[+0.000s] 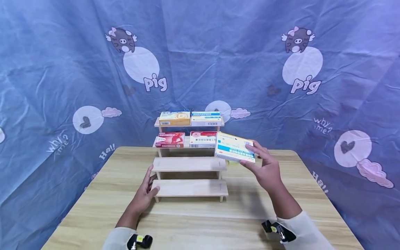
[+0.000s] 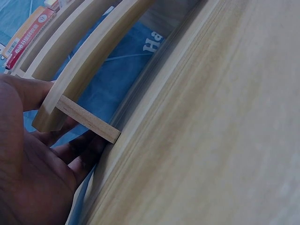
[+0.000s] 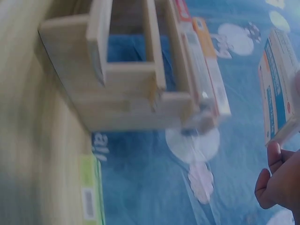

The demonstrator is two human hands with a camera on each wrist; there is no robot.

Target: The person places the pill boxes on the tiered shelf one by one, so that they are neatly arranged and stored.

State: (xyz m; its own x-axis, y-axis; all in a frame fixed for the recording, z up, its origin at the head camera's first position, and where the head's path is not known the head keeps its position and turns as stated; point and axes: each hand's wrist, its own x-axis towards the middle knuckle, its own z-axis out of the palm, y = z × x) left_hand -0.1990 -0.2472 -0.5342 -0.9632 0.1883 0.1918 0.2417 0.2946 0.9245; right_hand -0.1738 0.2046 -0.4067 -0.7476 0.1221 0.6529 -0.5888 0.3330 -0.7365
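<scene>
My right hand point(image 1: 269, 172) holds a white medicine box point(image 1: 234, 147) with a blue stripe between thumb and fingers, tilted in the air beside the stand's right side. In the right wrist view the box point(image 3: 276, 89) is partly cut off by the frame edge. My left hand point(image 1: 143, 198) grips the left end of the stepped wooden stand point(image 1: 190, 187); its thumb lies on the lowest step. The left wrist view shows fingers point(image 2: 82, 154) beneath that step, by its leg. A red box point(image 1: 170, 140) and a red-and-white box point(image 1: 203, 139) lie on the second step from the top.
On the top step sit an orange-yellow box point(image 1: 175, 119) and a white-and-blue box point(image 1: 206, 119). A yellow-green box point(image 3: 88, 187) lies on the wooden table point(image 1: 103, 208), right of the stand. Behind hangs a blue patterned cloth point(image 1: 193, 69).
</scene>
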